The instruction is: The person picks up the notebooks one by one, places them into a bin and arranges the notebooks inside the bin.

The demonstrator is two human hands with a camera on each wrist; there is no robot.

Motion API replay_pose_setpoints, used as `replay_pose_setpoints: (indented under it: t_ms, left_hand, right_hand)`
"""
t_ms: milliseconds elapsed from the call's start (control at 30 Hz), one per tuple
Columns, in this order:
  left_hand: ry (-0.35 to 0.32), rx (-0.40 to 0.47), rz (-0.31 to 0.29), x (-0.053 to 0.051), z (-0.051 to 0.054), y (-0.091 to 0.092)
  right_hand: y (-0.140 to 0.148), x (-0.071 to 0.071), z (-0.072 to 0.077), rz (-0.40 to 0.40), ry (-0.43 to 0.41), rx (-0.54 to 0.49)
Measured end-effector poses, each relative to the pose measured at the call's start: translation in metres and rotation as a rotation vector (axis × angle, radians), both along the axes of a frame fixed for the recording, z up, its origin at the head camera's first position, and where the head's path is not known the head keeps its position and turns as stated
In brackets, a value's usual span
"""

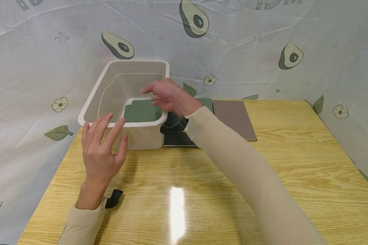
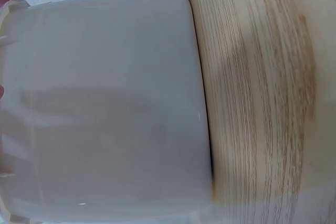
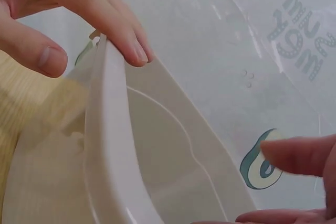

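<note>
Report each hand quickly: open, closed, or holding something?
Left hand: open, touching the near rim of the white bin, not gripping it.
Right hand: open, over the bin's right side, nothing visible in it.

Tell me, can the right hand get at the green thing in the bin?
Likely yes: the right hand hovers over the bin, whose open top leaves the way down to the green thing free.
</note>
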State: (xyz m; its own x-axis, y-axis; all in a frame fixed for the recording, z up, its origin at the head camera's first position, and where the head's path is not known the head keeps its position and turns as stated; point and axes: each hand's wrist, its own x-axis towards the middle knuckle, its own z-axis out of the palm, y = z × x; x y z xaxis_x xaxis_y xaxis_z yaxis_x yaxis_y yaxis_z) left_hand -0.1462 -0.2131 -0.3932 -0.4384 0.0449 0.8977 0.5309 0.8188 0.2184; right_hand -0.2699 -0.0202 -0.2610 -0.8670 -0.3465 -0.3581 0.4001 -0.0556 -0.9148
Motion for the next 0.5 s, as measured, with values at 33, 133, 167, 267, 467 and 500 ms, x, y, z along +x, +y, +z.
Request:
replay_pose_setpoints:
  t_ms: [33,133,167,267,467,500]
  left_hand:
    - [0.0,0.001,0.0,0.0,-0.0001,0.0001]
    - [0.004,0.003,0.0,-0.0002,0.0,0.0004]
    - [0.006,0.003,0.001,-0.0003,0.0001,0.0006]
    - [0.013,0.005,0.001,-0.0007,0.0004,0.0012]
    - [0.015,0.004,0.003,-0.0008,0.0012,0.0017]
    - [0.014,0.003,0.004,-0.0007,0.0013,0.0017]
  right_hand:
    - [0.0008,0.0,-0.0005,0.008,0.002,-0.013]
    - [0.0026,0.0004,-0.0016,0.032,0.0,-0.066]
    - [0.0034,0.0006,-0.0016,0.04,-0.007,-0.084]
    - [0.005,0.001,-0.0011,0.052,-0.019,-0.116]
    - [0.0072,0.0022,-0.002,0.053,-0.013,-0.133]
    - [0.0075,0.0023,-0.0026,0.051,-0.01,-0.138]
